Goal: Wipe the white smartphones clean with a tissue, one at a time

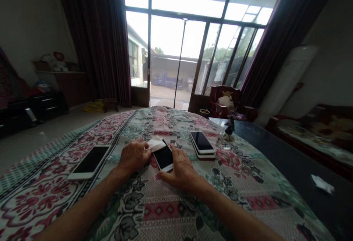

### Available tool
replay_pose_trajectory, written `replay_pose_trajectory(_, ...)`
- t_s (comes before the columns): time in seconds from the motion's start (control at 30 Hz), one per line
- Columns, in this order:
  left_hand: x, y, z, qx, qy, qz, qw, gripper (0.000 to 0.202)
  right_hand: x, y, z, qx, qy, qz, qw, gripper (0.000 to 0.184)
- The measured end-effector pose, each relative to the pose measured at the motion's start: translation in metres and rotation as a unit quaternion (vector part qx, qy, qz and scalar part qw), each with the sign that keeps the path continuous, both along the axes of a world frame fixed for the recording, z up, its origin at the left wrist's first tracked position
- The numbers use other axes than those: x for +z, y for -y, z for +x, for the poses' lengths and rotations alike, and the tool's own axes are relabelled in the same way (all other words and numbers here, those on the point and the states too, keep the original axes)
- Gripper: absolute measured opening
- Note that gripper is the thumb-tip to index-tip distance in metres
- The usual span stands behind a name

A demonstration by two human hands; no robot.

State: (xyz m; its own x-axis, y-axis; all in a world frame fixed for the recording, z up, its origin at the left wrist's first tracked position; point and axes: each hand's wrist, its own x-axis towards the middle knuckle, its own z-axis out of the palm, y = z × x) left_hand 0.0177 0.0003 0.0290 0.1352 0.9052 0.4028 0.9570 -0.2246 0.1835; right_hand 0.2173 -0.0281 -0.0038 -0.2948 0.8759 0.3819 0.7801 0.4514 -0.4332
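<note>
A white phone with a dark screen (163,157) lies on the flowered tablecloth (154,204) between my hands. My left hand (133,156) is closed on a small white cloth (155,144) that rests at the phone's far end. My right hand (180,169) lies on the phone's right edge, fingers curled along it and thumb stretched toward its near end.
Another white phone (89,162) lies to the left. Two stacked phones (202,144) sit to the right, beside a small dark figurine on a clear base (227,134). A dark table (298,167) with a crumpled white wipe (321,184) stands on the right.
</note>
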Motion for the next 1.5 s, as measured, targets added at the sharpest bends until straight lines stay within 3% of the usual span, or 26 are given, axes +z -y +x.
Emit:
replay_pose_trajectory(0.13, -0.005, -0.004, 0.000, -0.084, 0.028, 0.021, 0.996, 0.027, -0.005, 0.009, 0.005, -0.016, -0.031, 0.044, 0.998, 0.085)
replay_pose_trajectory(0.27, -0.020, -0.012, -0.003, -0.159, 0.058, 0.057, 0.984, 0.043, -0.001, 0.017, -0.001, -0.019, -0.082, 0.081, 0.993, 0.059)
replay_pose_trajectory(0.37, -0.032, -0.016, -0.005, -0.230, 0.046, 0.024, 0.972, 0.045, 0.003, 0.021, 0.005, 0.020, -0.088, 0.100, 0.991, 0.031)
replay_pose_trajectory(0.43, -0.038, -0.017, -0.004, -0.257, 0.033, -0.009, 0.966, 0.044, 0.003, 0.023, 0.013, 0.036, -0.070, 0.096, 0.992, 0.022)
replay_pose_trajectory(0.6, -0.040, -0.018, -0.001, -0.254, 0.010, -0.036, 0.967, 0.045, 0.001, 0.021, 0.023, 0.013, -0.027, 0.064, 0.997, 0.035)
replay_pose_trajectory(0.73, -0.036, -0.024, 0.002, -0.266, 0.003, -0.052, 0.963, 0.051, -0.001, 0.017, 0.015, -0.005, -0.016, 0.067, 0.998, 0.030)
replay_pose_trajectory(0.97, -0.033, -0.050, 0.017, -0.273, 0.041, -0.034, 0.961, 0.035, 0.003, 0.004, 0.005, -0.047, -0.021, 0.074, 0.996, 0.031)
replay_pose_trajectory(1.13, -0.034, -0.061, 0.014, -0.248, 0.052, 0.014, 0.967, 0.030, 0.005, 0.009, 0.010, 0.062, 0.009, 0.116, 0.991, 0.008)
replay_pose_trajectory(1.2, -0.031, -0.059, 0.013, -0.247, 0.044, 0.017, 0.968, 0.029, 0.005, 0.012, 0.011, 0.094, 0.023, 0.117, 0.988, 0.012)
replay_pose_trajectory(1.3, -0.025, -0.051, 0.017, -0.277, 0.033, -0.004, 0.960, 0.031, 0.003, 0.013, 0.011, 0.100, 0.032, 0.115, 0.988, 0.015)
replay_pose_trajectory(1.4, -0.020, -0.044, 0.025, -0.350, 0.018, -0.025, 0.936, 0.033, 0.002, 0.011, 0.010, 0.087, 0.022, 0.114, 0.989, 0.016)
replay_pose_trajectory(1.5, -0.020, -0.053, 0.026, -0.373, 0.017, -0.050, 0.926, 0.033, 0.002, 0.011, 0.009, 0.079, 0.020, 0.112, 0.990, 0.016)
